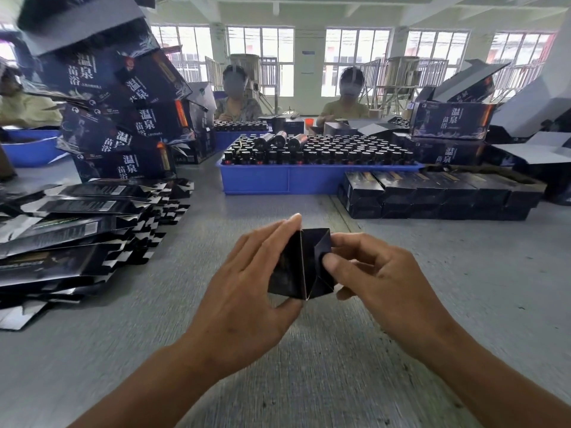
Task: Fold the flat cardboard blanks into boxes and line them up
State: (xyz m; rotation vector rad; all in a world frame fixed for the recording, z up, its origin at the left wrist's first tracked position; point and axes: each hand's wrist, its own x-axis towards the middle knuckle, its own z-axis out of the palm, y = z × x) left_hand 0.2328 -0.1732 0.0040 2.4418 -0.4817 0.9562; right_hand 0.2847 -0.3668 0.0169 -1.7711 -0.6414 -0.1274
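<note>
A small black cardboard box (296, 267) is held end-on above the grey table, its end flaps folded inward. My left hand (247, 282) grips its left side, fingers over the top edge and thumb under the bottom. My right hand (380, 273) holds the right side, with the thumb pressing on an end flap. A thick pile of flat black blanks (77, 230) lies at the left. A row of folded black boxes (432, 193), stacked two high, stands at the right.
A blue tray (287, 179) full of dark bottles sits behind the hands. Larger printed boxes are piled high at the left (123, 118) and stand at the right (451, 122). Two people sit across the table. A blue basin (31, 149) is at far left.
</note>
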